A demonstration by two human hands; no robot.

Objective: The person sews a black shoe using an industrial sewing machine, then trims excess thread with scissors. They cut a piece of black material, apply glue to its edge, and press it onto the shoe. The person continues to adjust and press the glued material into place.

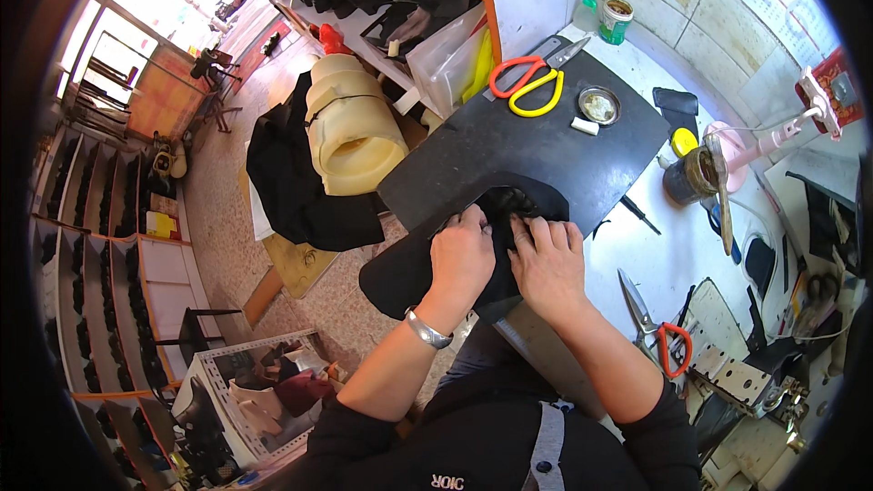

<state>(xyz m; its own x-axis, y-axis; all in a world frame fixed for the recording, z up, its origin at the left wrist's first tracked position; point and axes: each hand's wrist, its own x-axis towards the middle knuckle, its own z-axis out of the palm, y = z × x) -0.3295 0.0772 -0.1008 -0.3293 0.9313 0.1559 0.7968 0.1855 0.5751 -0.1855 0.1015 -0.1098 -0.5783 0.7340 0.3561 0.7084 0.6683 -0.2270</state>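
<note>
A floppy black sheet of material [400, 275], fabric or leather, lies over the near edge of the dark board, with a folded, raised rim in its middle. My left hand [462, 259] pinches this rim from the left, its fingers curled together. Facing it, my right hand [551, 264] grips the same black sheet, thumb tucked toward the fold and fingers bent over it. The fingertips of both hands are partly hidden in the dark folds. Beneath the sheet is the dark flat board [536, 150] on the white worktable [627, 259].
Red-and-yellow-handled scissors [532, 86], a small round tin [600, 106] and a white block [585, 126] rest on the board. Red-handled scissors [657, 327], a brush [725, 218] over a dark jar [688, 177] and a sewing machine [737, 382] are right. Leftward stands a cream plastic roll [350, 118].
</note>
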